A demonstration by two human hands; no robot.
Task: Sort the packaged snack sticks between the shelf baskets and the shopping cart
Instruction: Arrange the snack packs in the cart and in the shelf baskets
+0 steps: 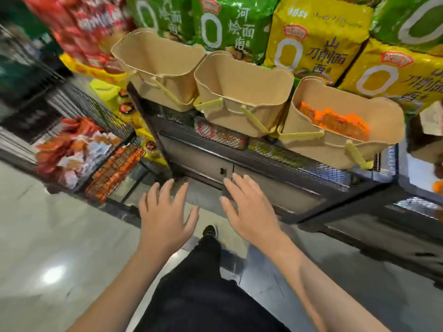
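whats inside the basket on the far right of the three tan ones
The right basket holds orange snack stick packs lying along its back side. Its front wall hides the bottom, so how deep the pile goes cannot be seen.

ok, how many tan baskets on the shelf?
3, in a row on the shelf edge: left basket and middle basket look empty, right basket holds orange snack sticks. More may sit beyond the right frame edge.

Glossy pale floor beneath black mesh shelving
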